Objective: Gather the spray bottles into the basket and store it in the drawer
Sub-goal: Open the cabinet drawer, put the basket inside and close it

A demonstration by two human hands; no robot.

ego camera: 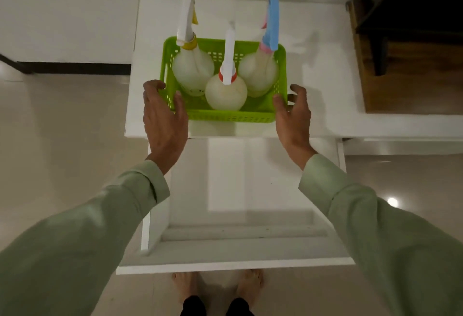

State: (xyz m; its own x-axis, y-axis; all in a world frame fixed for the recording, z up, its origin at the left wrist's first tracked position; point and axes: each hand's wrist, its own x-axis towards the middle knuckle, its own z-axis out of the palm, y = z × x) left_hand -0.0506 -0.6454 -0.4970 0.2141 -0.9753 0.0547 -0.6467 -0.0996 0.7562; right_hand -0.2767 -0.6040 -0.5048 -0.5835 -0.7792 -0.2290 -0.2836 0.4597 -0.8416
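A green plastic basket point(225, 115) stands on the white cabinet top point(313, 85). Three white spray bottles stand upright in it: a yellow-nozzled bottle point(193, 67) at the left, a red-collared bottle point(226, 95) in front, a pink-and-blue-nozzled bottle point(259, 72) at the right. My left hand point(164, 117) is at the basket's left end, thumb over the rim and fingers around the outside. My right hand point(293, 112) is at the right end in the same way. Below, the white drawer point(238, 190) is pulled out and holds nothing.
The drawer's front panel point(233, 264) juts toward my bare feet point(218, 285). A dark wooden unit point(411, 52) stands at the right of the cabinet. Pale tiled floor lies to both sides, and a white wall runs behind.
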